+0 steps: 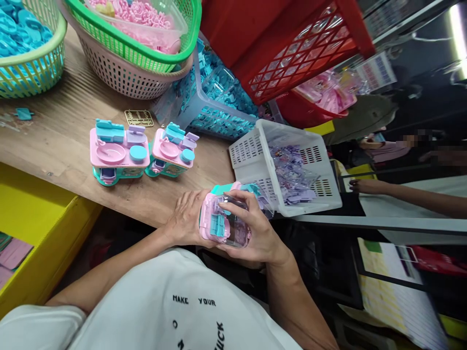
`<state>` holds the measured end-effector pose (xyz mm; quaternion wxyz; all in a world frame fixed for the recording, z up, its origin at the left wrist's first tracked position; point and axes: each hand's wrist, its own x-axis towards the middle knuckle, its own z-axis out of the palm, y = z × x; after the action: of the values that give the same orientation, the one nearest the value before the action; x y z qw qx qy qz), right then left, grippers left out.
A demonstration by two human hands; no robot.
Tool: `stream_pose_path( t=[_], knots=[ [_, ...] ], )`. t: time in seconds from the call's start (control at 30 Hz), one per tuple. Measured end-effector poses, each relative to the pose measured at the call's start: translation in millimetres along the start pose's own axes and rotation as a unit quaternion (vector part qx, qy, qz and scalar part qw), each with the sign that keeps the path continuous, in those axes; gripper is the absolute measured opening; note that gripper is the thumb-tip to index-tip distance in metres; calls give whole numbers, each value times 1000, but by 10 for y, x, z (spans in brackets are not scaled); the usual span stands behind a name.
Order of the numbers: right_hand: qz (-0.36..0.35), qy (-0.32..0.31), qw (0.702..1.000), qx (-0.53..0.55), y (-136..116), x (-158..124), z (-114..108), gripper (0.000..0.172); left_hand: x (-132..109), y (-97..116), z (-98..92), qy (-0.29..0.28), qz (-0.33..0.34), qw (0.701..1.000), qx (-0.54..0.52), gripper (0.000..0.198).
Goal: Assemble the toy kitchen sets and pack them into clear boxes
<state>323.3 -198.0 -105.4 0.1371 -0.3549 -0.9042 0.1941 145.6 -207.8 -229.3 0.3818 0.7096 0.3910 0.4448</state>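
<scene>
At the table's near edge I have a pink and teal toy kitchen between my hands, tipped on its side. My left hand is closed against its left end, the fingertips partly hidden. Fingers curled, my right hand grips a clear plastic cover that lies against the toy's front. Blue and purple parts show beside and through the cover. Two similar toy kitchens, a nearer-left one and another beside it, stand upright on the table, each with a pink sink and blue round piece.
Behind stand a green basket of pink parts, a yellow-green basket of blue parts, a blue crate and a tilted red crate. A white basket with purple pieces is at right. Another person's hand shows beyond it.
</scene>
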Motion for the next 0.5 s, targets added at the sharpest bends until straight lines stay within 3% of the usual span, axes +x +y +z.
stream_pose_path(
  t=[0.2, 0.5],
  knots=[
    [12, -23, 1000, -6, -44, 30, -47, 92, -4, -3, 8, -1, -5, 1000, 2, 114],
    [37, -106, 993, -45, -226, 251, -221, 91, -9, 2, 2, 7, 9, 1000, -15, 110]
  ],
)
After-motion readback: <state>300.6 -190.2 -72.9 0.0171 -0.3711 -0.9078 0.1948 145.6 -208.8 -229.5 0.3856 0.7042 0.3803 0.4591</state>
